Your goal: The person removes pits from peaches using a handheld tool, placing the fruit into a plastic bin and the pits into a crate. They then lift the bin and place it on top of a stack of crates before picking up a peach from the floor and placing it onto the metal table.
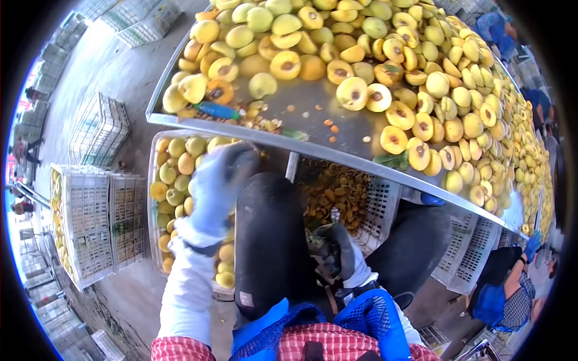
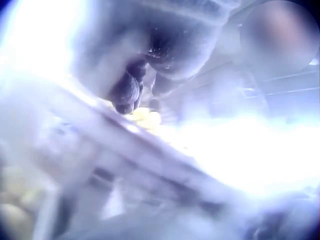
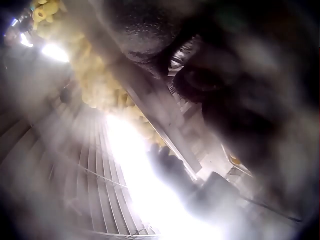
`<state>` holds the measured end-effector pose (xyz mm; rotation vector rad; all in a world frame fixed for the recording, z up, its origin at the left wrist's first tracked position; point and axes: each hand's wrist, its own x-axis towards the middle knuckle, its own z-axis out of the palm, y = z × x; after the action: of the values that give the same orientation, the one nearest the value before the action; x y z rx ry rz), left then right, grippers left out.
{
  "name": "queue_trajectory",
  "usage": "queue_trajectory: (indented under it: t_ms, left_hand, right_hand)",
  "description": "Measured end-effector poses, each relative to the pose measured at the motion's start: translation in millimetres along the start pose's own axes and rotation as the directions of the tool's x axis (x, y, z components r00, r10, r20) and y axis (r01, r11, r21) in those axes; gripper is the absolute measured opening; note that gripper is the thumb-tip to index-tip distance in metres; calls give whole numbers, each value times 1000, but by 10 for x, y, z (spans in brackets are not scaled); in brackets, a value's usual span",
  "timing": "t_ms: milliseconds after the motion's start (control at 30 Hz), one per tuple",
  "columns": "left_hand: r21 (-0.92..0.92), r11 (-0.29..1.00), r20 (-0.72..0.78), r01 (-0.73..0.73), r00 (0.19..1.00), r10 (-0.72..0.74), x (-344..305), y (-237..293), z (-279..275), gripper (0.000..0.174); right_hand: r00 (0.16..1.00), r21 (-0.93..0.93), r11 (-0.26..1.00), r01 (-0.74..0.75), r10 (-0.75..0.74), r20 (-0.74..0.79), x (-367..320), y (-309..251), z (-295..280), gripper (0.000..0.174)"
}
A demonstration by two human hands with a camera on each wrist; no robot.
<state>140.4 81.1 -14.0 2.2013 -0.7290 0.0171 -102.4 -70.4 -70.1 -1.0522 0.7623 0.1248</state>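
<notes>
In the head view my left hand (image 1: 218, 189), in a pale glove with dark fingers, is motion-blurred over a crate of whole yellow stone fruit (image 1: 179, 171), close below the table edge. The left wrist view shows its dark fingertips (image 2: 125, 95) loosely bent, with no object visible between them. Between my knees, my right hand (image 1: 343, 249) grips a small tool with a shiny metal tip (image 1: 335, 213); the glove hides the rest. The tool's bright curved metal (image 3: 184, 54) shows between the dark fingers in the right wrist view. Behind that hand lies a crate of fruit pieces (image 1: 337, 189).
A metal table (image 1: 313, 111) ahead carries a large heap of halved fruit (image 1: 439, 90). Near its front edge lie a blue cylindrical object (image 1: 217, 110) and scattered pits. Stacked white crates (image 1: 90, 216) stand at left. Another person (image 1: 512, 289) sits at the right.
</notes>
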Motion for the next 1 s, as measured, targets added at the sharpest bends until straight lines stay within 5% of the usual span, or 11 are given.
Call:
queue_trajectory:
  t_ms: [100,233,333,400,433,500,567,700,733,900,1000]
  left_hand:
    - [29,988,88,-149,985,146,691,700,689,32]
    - [298,953,280,-49,959,-38,1542,774,1613,60]
    - [110,993,477,-53,879,-6,1791,727,1837,62]
    - [-224,952,494,209,866,-73,1701,692,1845,61]
    - [-344,865,485,367,858,-171,1500,841,1732,59]
    - [-772,550,336,319,939,-73,1019,904,1655,51]
    - [-863,300,385,406,914,-129,372,1251,1287,45]
    - [-566,745,318,352,927,-197,-391,1388,927,35]
    - [-703,574,338,419,908,-248,-445,1302,877,36]
    - [-518,729,572,447,815,-93,-389,1093,440,40]
    - [-627,654,434,423,887,-158,-627,1026,560,34]
  right_hand:
    - [975,-59,985,162,-151,162,35,-115,-82,42]
    - [991,281,957,-77,44,123,-24,-288,-161,45]
    - [997,296,955,-16,-5,73,0,-299,-242,48]
    - [998,298,953,51,-59,19,-22,-392,-295,41]
    - [992,302,945,128,-116,-58,-42,-475,-297,39]
    - [953,291,916,275,-218,-212,-82,-634,-274,34]
    - [947,365,884,293,-214,-241,-78,-778,-250,26]
    - [980,453,872,187,-136,-143,-106,-940,-117,31]
    - [986,453,877,162,-159,-46,-131,-896,-182,32]
    - [971,199,965,174,-202,130,-172,-744,-104,29]
    - [831,-328,828,455,-527,-179,-146,-468,-49,24]
